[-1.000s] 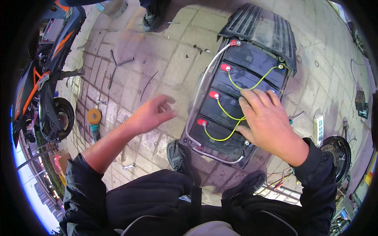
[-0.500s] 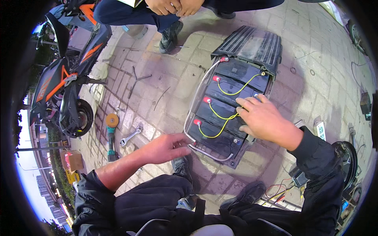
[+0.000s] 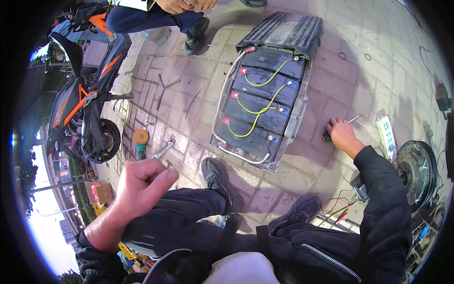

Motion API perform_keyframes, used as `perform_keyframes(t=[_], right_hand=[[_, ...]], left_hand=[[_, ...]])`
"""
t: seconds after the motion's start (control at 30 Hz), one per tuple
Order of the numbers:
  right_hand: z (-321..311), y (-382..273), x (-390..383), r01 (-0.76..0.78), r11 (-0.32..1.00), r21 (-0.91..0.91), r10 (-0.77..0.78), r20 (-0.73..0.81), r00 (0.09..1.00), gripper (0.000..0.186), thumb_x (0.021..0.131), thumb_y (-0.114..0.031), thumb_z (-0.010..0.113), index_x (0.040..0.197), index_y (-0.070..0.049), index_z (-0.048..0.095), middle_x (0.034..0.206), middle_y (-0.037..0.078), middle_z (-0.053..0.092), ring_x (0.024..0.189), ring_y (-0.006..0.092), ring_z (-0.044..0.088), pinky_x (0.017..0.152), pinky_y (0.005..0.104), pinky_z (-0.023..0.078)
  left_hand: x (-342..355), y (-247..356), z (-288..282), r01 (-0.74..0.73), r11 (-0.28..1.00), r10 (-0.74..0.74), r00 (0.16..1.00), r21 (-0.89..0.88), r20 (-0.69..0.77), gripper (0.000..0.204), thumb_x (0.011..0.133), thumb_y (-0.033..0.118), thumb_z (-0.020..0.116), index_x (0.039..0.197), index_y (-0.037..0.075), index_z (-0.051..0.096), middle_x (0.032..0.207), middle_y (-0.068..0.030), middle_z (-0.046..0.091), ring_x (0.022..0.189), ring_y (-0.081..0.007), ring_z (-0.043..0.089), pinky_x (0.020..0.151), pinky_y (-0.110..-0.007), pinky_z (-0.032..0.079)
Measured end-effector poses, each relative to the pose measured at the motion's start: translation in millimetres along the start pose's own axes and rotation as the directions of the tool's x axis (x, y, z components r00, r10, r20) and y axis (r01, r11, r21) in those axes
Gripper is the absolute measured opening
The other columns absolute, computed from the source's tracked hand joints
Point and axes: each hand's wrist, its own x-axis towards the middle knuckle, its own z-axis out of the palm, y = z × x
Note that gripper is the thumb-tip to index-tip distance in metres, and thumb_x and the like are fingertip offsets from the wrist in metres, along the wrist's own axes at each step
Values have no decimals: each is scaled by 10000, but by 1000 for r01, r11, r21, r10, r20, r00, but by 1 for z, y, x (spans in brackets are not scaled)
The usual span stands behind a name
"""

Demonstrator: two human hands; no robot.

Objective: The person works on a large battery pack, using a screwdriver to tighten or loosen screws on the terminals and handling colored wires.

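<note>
Metal-shafted screwdriver (image 3: 354, 118) in right hand (image 3: 343, 136): grip firmly, keep clear of battery terminals (image 3: 270, 138); curled left hand (image 3: 142, 184), contents unclear.

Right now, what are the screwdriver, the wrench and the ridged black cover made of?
Screwdriver: its shaft seems metal, silvery and shiny; the handle's mostly hidden. Wrench: smooth metal, probably steel, since it glints silver. Ridged black cover: likely hard plastic, dull and dusty, with moulded-looking ridges.
</note>
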Motion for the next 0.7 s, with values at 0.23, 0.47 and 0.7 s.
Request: perform_keyframes(t=[0.23,0.47,0.7], right_hand=[[-117,-9,-8,-316,828,462,434,-174,884,286,768,-108,710,1013,-88,565,973,99,630,828,273,648,724,410,511],[-251,-75,-28,152,300,942,440,-278,854,336,759,-7,752,982,-43,503,975,102,664,900,149,628,806,294,504],[-207,-102,-24,154,487,860,368,-362,856,357,745,-1,767,988,-36,508,1009,132,670,842,177,649,751,299,520]], left_hand=[[25,-6,-4,-205,977,204,979,65,18,160,814,141,746,832,10,657,852,-94,651,857,-244,596,788,-356,455],[25,-25,4,-160,986,166,963,-45,214,194,849,158,727,935,-7,674,849,-121,658,839,-264,644,774,-369,495],[89,-82,47,-342,923,246,876,174,415,333,868,267,707,1066,5,649,985,-176,663,937,-364,634,813,-417,505]])
